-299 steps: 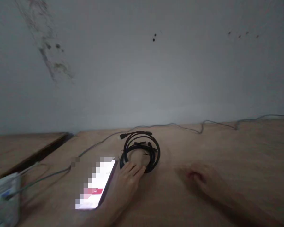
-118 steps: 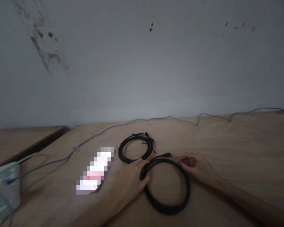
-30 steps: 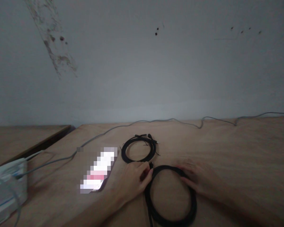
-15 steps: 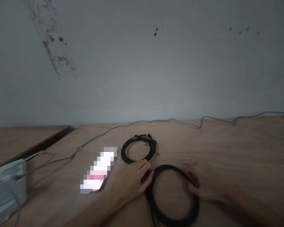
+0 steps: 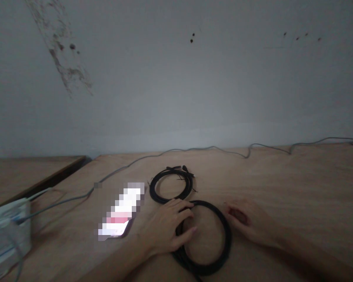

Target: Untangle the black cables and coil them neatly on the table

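Two coiled black cables lie on the wooden table (image 5: 297,188). The smaller coil (image 5: 170,187) rests farther back with its plugs at the top. The larger coil (image 5: 207,239) lies nearer to me. My left hand (image 5: 167,225) covers the left side of the larger coil, fingers curled over the loops and thumb reaching inside the ring. My right hand (image 5: 247,221) sits at the coil's right edge, fingers bent with the tips by the cable; whether it grips anything is blurred.
A lit phone (image 5: 120,215) lies left of my left hand. A thin grey wire (image 5: 211,149) runs along the table's back edge by the wall. A white box (image 5: 6,231) with cords sits at the far left, beside a gap to a second table (image 5: 23,176).
The larger coil has tightened and shifted a little to the left. My left hand has moved over its left side, and my right hand has moved back from on the coil's right side to its outer edge.
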Tool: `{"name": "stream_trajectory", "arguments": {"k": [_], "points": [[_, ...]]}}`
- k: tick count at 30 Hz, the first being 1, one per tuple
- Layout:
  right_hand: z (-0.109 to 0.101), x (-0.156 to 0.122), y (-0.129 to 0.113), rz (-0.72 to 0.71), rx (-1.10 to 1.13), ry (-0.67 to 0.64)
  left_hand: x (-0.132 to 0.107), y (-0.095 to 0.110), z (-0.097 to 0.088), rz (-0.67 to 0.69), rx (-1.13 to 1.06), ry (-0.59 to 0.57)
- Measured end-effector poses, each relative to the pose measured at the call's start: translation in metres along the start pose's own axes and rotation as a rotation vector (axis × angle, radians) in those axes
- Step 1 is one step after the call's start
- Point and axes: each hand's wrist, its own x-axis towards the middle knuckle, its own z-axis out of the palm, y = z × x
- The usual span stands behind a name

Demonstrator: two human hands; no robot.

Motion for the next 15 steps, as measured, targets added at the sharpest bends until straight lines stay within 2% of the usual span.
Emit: {"name": "stream_trajectory", "arguments": {"k": [8,11,15], "points": [[-0.001,-0.004,-0.008,-0.063,0.126,-0.17,0.001,0.012,0.006,-0.14,0.119,0.024],[0.001,-0.003,-0.006,-0.008,0.076,-0.151,0.003,0.014,0.003,-0.128,0.119,0.052],[0.003,-0.001,0.001,0.027,0.118,-0.108,0.004,0.012,-0.004,-0.121,0.121,0.047]]}}
